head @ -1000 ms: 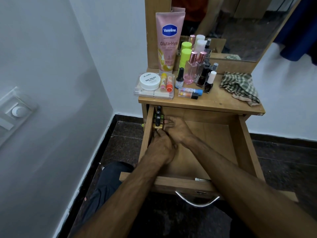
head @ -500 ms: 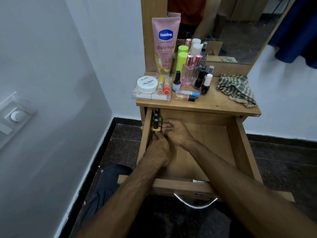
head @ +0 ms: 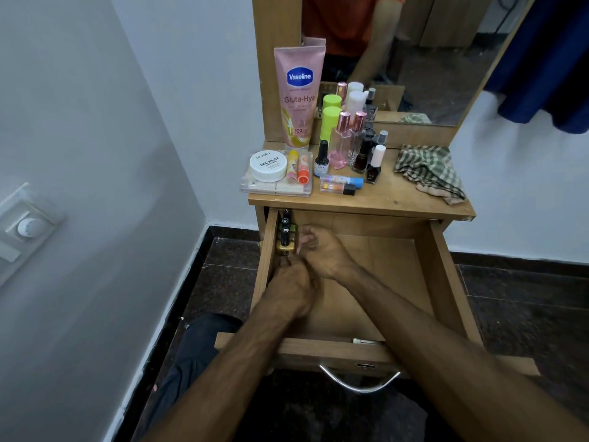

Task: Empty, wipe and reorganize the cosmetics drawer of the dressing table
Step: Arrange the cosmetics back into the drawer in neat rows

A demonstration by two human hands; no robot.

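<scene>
Head view: the drawer [head: 443, 282] of the dressing table [head: 398, 199] is pulled fully out, and both hands are pressed into its far left corner, against the left wall. A row of small bottles [head: 286, 231], black-capped with a gold one nearest, is lined along that wall; their exact number cannot be told. The left hand [head: 291, 287] is curled with its fingertips at the gold bottle, though whether it is gripped cannot be told; the right hand [head: 322, 250] is curled just beside the row, its fingers bent together, and a hold is not plainly shown. The rest of the drawer floor, centre and right, is seen as bare wood up to the right wall and the front rail. On the tabletop above, one pink lotion tube [head: 299, 97], one white jar [head: 268, 165] on a clear case [head: 274, 188], two upright lip balms, two lying tubes, and a cluster of perfume and polish bottles are gathered left of centre. One checked cloth [head: 428, 172] is left near the right edge.
</scene>
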